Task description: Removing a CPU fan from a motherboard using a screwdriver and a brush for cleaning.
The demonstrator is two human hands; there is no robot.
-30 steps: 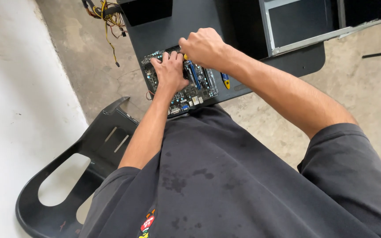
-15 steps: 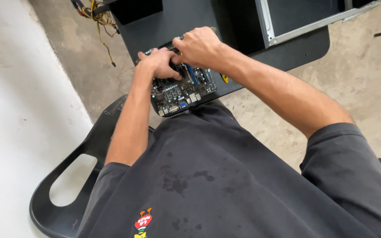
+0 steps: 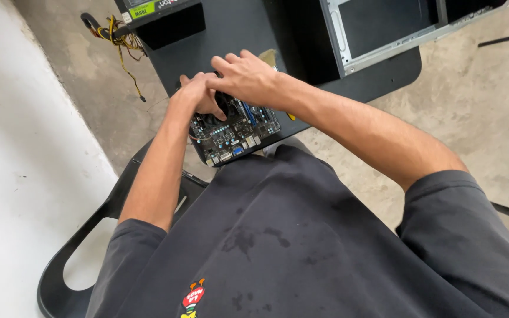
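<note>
A dark motherboard (image 3: 238, 134) with blue slots and small ports lies at the near edge of a black table (image 3: 231, 35). Both my hands meet over its far left part, on a black round cooler (image 3: 224, 106) that shows only between them. My left hand (image 3: 198, 94) curls around the cooler's left side. My right hand (image 3: 245, 76) lies over its top, fingers bent down on the far side. Most of the cooler is hidden under the hands.
An open metal computer case (image 3: 384, 26) lies on the table at the back right. A power supply with yellow and black cables (image 3: 119, 38) hangs off the table's far left corner. I sit on a black plastic chair (image 3: 83, 259) on a concrete floor (image 3: 472, 100).
My left hand has slid from the middle of the board up to the cooler beside my right hand. The right hand has stayed over the same spot.
</note>
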